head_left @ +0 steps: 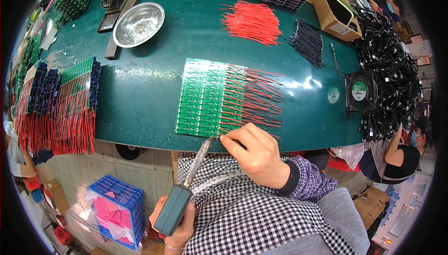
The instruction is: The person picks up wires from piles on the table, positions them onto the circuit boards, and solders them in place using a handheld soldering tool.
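Note:
A green panel of small circuit boards [199, 97] lies at the table's near edge. Rows of red and black wires [256, 97] stick out from its right side. My left hand [183, 222] is wrapped round the boxy dark green handle of a soldering iron [173, 210]. The iron's tip meets the panel's near edge, close to the lowest row. My right hand [255, 155] is closed in a pinch at that same corner, its fingertips beside the tip. Whatever lies between those fingers is too small and covered to make out.
Loose red wires [252, 22] and black wires [308, 43] lie farther back. A metal bowl [139, 24] stands at the back left; stacked wired boards [70, 101] sit left. A fan [360, 91] and black cables [389, 68] fill the right. A blue crate [116, 185] stands below.

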Demonstrator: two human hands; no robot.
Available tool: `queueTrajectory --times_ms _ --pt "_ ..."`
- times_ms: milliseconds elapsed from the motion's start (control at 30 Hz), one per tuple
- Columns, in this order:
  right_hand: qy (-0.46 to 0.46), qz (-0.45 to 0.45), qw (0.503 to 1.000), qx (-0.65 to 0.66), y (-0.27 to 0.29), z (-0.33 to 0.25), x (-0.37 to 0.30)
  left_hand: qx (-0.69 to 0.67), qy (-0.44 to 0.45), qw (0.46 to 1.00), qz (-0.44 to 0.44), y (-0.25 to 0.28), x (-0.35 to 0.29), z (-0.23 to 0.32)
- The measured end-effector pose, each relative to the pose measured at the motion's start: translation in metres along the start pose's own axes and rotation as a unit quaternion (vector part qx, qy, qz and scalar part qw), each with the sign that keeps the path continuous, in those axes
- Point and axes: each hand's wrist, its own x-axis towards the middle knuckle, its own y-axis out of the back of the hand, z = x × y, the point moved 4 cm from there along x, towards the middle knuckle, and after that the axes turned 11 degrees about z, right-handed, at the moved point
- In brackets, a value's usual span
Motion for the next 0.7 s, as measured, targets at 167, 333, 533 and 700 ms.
queueTrajectory --times_ms 167,333,533,700 --pt "-0.002 0.001 1.000 -0.002 0.000 -0.001 -0.002 -0.011 -0.002 1.000 0.004 0.000 0.002 0.002" --pt "-0.007 -0.001 1.000 0.005 0.001 -0.001 0.000 -0.016 -0.011 1.000 0.017 0.000 0.003 0.001" --pt "-0.013 0.012 1.000 0.016 0.003 0.001 0.003 -0.006 0.000 1.000 0.019 0.001 0.007 0.003" --pt "0.006 0.006 1.000 0.020 0.026 0.005 0.005 -0.043 0.063 0.996 0.043 0.004 -0.007 -0.008"
